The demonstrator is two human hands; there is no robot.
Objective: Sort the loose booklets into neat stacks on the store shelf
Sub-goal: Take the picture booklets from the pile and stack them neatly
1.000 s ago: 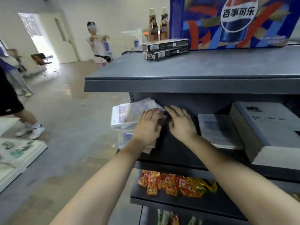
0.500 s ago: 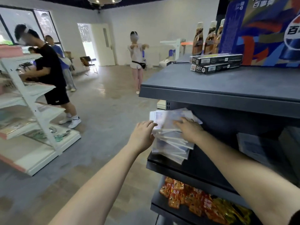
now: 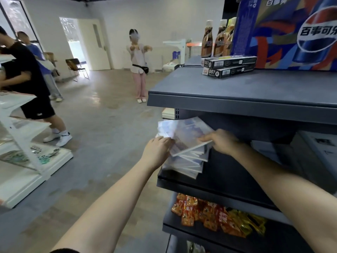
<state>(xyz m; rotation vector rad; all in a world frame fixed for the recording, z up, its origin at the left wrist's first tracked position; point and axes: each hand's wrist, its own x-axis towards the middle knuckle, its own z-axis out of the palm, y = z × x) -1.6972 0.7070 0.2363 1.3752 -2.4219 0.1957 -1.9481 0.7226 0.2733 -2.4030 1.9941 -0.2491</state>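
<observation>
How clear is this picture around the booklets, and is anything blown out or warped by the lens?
Head view: the top booklet looks soft and glary, its print unreadable; the doorway is blown out; wide-angle distortion tilts it and the white rack; shade under the upper shelf darkens the grey boxes at right.
</observation>
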